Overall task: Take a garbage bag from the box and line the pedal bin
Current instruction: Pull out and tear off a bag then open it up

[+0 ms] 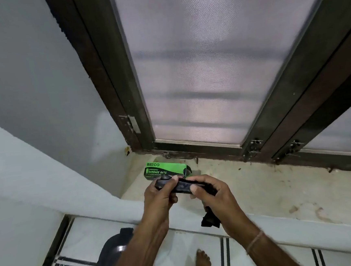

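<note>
A green and black box (165, 170) of garbage bags lies on the stone window ledge (249, 192), near its left corner. Just in front of the box, both hands grip a black roll of garbage bags (183, 187) held level above the ledge. My left hand (162, 194) pinches the roll's left end. My right hand (209, 190) wraps its right end, and a loose black flap (209, 220) hangs below that hand. The dark pedal bin (112, 259) stands on the floor below my left forearm, its lid shut.
A mesh-screened window (207, 66) in a dark frame rises behind the ledge. A white wall (29, 92) closes the left side. Tiled floor (180, 249) with dark stripes lies below, and a bare foot (202, 260) stands right of the bin.
</note>
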Demonstrator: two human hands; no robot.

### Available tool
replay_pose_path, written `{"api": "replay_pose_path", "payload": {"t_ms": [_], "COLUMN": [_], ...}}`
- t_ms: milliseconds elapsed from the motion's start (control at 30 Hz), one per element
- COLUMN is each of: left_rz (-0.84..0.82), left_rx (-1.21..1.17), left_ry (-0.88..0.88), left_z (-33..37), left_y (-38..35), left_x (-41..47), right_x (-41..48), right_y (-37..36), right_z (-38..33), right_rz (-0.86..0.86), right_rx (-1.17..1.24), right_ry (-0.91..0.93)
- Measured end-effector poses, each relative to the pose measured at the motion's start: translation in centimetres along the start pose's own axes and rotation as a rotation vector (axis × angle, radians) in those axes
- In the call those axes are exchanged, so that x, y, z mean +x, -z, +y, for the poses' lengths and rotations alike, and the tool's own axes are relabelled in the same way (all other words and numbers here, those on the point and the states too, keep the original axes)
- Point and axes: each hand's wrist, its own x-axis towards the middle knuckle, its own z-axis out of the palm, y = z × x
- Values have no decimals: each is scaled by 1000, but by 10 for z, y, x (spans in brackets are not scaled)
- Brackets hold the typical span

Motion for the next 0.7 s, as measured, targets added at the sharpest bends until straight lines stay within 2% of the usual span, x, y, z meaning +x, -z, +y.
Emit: {"api": "replay_pose_path", "payload": {"t_ms": [100, 200, 233, 267, 367, 433, 500, 700], "left_rz": [17, 101, 81, 37, -103, -147, -156, -118], "left_rx": [191, 814, 1014, 1174, 1499, 1579, 1560, 1517], "left_ry": [-123, -573, -686, -730, -721, -737, -772, -903], "left_z": [1, 1, 0, -1, -1, 0, 6, 15], "left_y": [-6, 2, 6, 9, 6, 4, 4, 9], "left_x": [5, 24, 34, 45, 69, 76, 77, 66], "right_x": [7, 19, 23, 27, 37, 41, 39, 30], "right_y": [17, 42, 50, 55, 58, 56, 58, 67], "right_z": [0, 0, -1, -1, 2, 7, 11, 6], "right_rz": [14, 168, 204, 227, 242, 250, 255, 204], "right_rx": [-12, 47, 59, 62, 40, 26, 6, -79], "right_ry": [27, 38, 34, 26, -10, -52, -69, 2]}}
